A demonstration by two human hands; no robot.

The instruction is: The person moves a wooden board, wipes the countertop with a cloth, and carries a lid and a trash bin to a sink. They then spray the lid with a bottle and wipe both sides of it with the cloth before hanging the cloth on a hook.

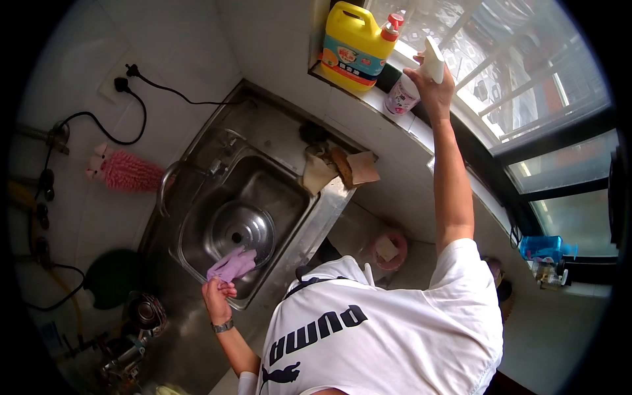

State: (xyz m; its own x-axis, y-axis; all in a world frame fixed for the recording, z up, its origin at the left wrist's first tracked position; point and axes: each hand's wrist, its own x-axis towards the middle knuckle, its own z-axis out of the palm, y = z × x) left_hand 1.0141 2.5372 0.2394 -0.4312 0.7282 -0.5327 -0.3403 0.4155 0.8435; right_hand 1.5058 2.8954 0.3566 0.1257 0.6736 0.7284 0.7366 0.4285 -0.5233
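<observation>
My left hand (218,297), with a watch on its wrist, is closed on one end of a crumpled lilac cloth (232,264). That cloth hangs over the near edge of the steel sink (280,178). My right arm is stretched up to the window ledge, where my right hand (436,89) grips a flat white block (432,60), perhaps a sponge. Right beside this hand stands a pink and white cup (401,96). A yellow jug with a red pump (355,49) is a little farther left on the ledge.
Folded cloths (339,170) lie at the sink's right corner. The tap (220,158) reaches over the basin. A pink fluffy hand towel (131,171) and black cables (141,115) hang on the left wall. A blue bottle (543,248) stands on the right ledge; a pink bucket (394,253) sits below.
</observation>
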